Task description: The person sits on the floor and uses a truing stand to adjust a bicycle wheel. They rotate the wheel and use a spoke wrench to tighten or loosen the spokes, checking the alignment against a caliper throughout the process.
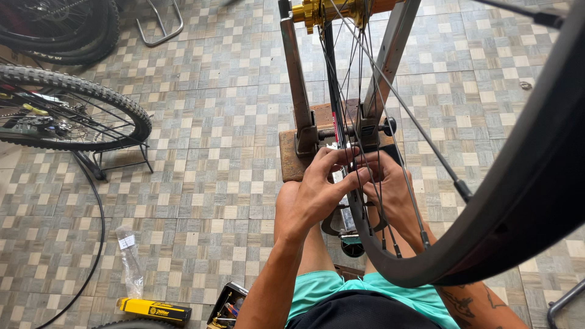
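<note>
- Left hand (317, 189): fingers curled, fingertips pinched on the thin steel spokes (364, 183) just above the rim, thumb side toward the camera.
- Right hand (390, 186): reached in from the far side of the spokes, fingers closed toward the left fingertips; partly hidden behind the spokes, exact grip hard to tell, apparently pinching at the same spot.
- Black deep-section bicycle rim (518, 201): curving from lower centre up to the right edge, close to the camera, spokes running up to a gold-coloured metal hub (317, 11) at the top edge.
- Grey metal truing stand with two upright arms (298, 91): wheel mounted between the arms, black knobs at the base, set on a brown wooden board (292, 158) on the floor.
- Step in hand, as judged: working on a spoke or its nipple near the rim, wheel held in the stand.
- Next move, as judged: calls for a steady fine grip at the spoke end and a small controlled turn, rim kept clear of the stand's gauges.
- Teal shorts (323, 289): knees either side of the stand.
- Chequered grey and beige tiled floor (213, 122): carrying a mountain bike wheel with knobby black tyre (91, 103) at left, a yellow and black flat box (155, 309), a clear plastic bag (129, 259), an open small tool case (225, 304).
</note>
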